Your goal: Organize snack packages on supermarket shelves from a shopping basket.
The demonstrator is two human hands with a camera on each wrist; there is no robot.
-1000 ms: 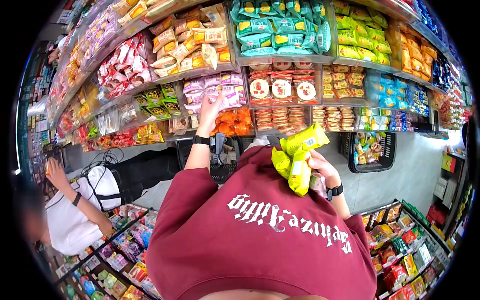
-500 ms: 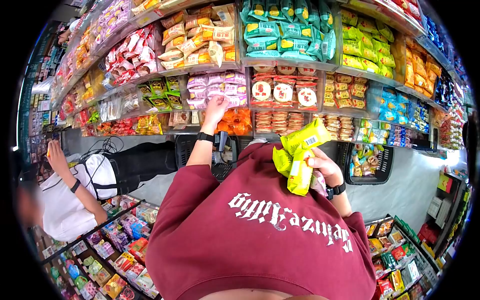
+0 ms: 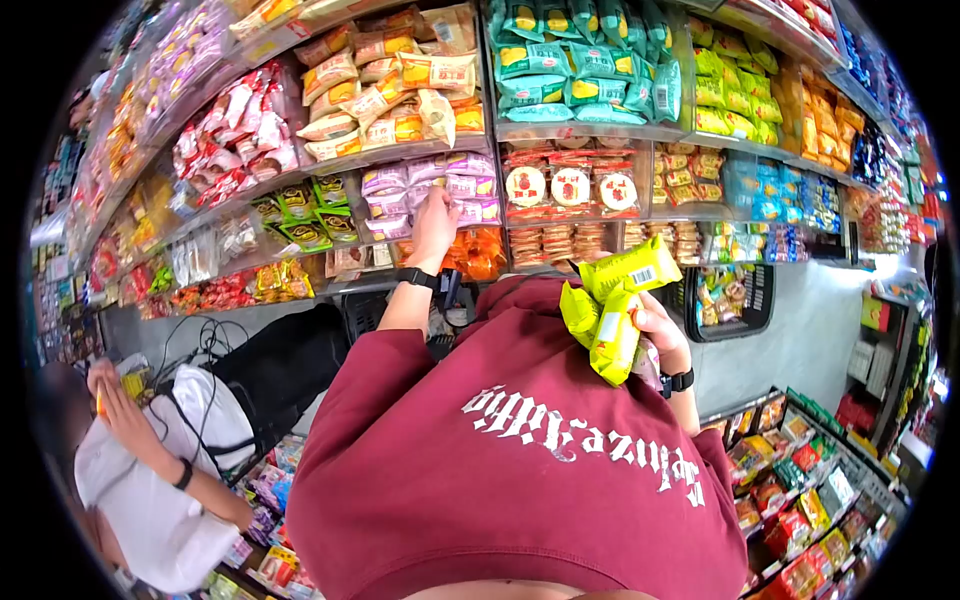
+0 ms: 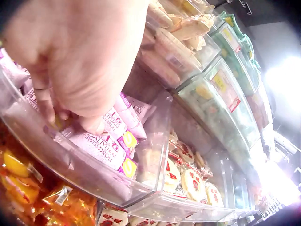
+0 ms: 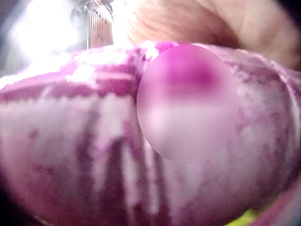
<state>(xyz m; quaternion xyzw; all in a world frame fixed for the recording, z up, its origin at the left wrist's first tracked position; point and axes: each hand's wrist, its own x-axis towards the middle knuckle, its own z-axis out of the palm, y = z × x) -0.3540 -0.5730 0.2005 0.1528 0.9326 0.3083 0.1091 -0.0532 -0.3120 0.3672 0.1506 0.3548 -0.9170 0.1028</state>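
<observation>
Left hand: the left hand (image 3: 434,228) reaches into the clear bin (image 4: 75,165), fingers bent down, thumb touching a purple Daliyuan Swiss Roll packet (image 4: 101,148); whether it pinches one, I cannot tell.
Swiss rolls: stacked under and around the left fingertips, well apart from the other hand.
Right hand: the right hand (image 3: 660,328) grips lime-green packets (image 3: 612,335) against the maroon shirt (image 3: 500,500), with a pinkish packet (image 3: 648,362) just below.
Beside the bin: round white crackers (image 4: 192,183).
Below it: orange packets (image 4: 23,188).
</observation>
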